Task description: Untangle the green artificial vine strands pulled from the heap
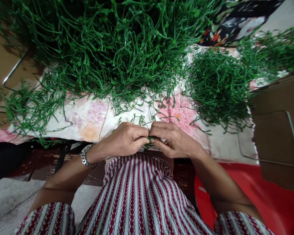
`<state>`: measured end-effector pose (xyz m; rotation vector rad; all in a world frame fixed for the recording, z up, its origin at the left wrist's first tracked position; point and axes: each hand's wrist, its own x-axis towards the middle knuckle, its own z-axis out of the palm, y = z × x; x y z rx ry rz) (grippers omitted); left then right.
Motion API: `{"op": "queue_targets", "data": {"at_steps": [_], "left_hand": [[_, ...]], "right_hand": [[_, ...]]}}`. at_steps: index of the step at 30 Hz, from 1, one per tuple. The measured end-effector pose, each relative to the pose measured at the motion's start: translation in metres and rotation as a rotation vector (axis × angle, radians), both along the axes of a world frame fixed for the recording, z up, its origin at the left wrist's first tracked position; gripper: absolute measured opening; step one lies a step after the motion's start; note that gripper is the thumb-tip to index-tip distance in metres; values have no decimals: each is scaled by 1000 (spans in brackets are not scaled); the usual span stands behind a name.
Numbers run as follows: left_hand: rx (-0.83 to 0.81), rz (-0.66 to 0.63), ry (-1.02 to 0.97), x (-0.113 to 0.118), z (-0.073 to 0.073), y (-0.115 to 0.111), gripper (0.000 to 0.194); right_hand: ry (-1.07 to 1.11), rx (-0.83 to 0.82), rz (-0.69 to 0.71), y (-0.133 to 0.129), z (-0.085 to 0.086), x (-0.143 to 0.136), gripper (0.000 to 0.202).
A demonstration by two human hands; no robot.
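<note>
My left hand (129, 138) and my right hand (172, 138) meet at the near edge of the cloth, thumbs and fingers pinched close together. Between the fingertips shows a bit of green plastic stem (150, 138), and both hands grip it. Thin green strands stick out just beyond the knuckles. Past the hands rises a large heap of green plastic stems (117, 49) with small forked tips. To the right sits a smaller heap of the same stems (218, 85). The floral cloth (95, 114) lies under all of it.
A cardboard box (279, 130) with a wire frame stands at the right, above a red plastic basin or stool (235, 182). Cardboard (5, 65) with a metal rod (14, 68) lies at the left. Dark flowered fabric (235, 29) shows at the upper right.
</note>
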<state>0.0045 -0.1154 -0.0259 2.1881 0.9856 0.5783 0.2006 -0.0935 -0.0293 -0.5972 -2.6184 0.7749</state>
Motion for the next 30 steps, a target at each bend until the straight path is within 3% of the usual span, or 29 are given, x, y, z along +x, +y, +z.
{"op": "queue_targets", "data": {"at_steps": [9, 16, 19, 24, 30], "left_hand": [[-41, -132, 147, 0, 6, 7, 16], [-78, 21, 54, 1, 0, 7, 17], [-64, 19, 47, 0, -3, 6, 20], [-74, -124, 51, -1, -2, 8, 18], [-92, -275, -2, 2, -4, 7, 21]], "right_hand": [[65, 53, 62, 4, -11, -5, 21], [163, 37, -95, 2, -12, -2, 11], [107, 27, -35, 3, -8, -2, 12], [11, -79, 113, 7, -5, -1, 20], [205, -370, 279, 10, -19, -2, 26]]}}
